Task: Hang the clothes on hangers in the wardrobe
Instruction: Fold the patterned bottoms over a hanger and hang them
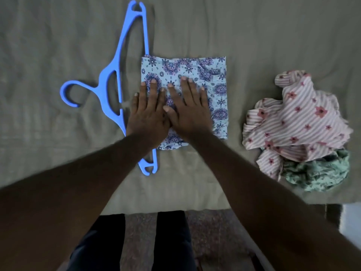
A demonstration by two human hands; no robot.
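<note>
The left hand (148, 114) and right hand (190, 112) lie flat with straight fingers, pressing the folded blue-patterned garment (214, 79) onto the bed (58, 36), apparently to smooth it. Its left edge covers the blue hanger's (100, 83) long bar, probably draped over it for hanging. A crumpled pile (297, 118) waits at right.

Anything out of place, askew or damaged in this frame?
Nothing damaged or spilled. The pink striped floral garment lies crumpled in a heap over a green cloth at the right of the olive sheet, unlike the neatly folded blue patterned garment that the left hand and right hand press flat, overlapping the blue plastic hanger.
</note>
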